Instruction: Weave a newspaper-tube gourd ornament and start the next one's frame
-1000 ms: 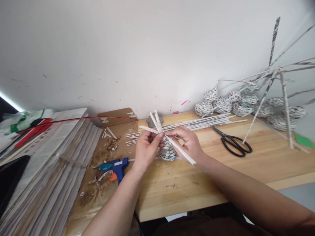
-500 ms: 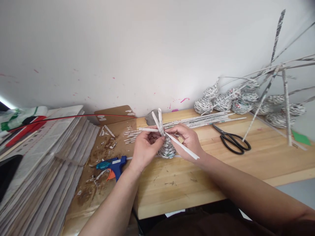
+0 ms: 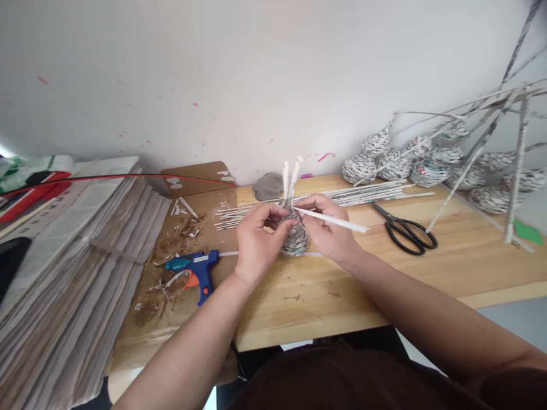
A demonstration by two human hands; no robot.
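A small woven newspaper gourd [image 3: 294, 242] stands between my hands over the wooden table, its narrow neck upward. My left hand [image 3: 262, 236] pinches its neck between thumb and fingers from the left. From the other side, my right hand [image 3: 327, 230] is closed on a rolled paper strip [image 3: 333, 219] close to the neck; the strip's loose end points right. Two more paper ends [image 3: 291, 176] stick up from the top. My fingers partly hide the neck and the weave there.
Rolled paper sticks [image 3: 371, 193] lie behind my hands. Black-handled scissors [image 3: 410, 233] rest at right, near several finished woven gourds [image 3: 391, 165]. A blue glue gun [image 3: 200, 265] lies left, beside stacked newspapers [image 3: 85, 273]. A grey lump [image 3: 268, 186] sits by the wall.
The strip at my right hand has swung up to a flatter slant. The paper end that pointed left no longer shows there. The camera view has shifted slightly.
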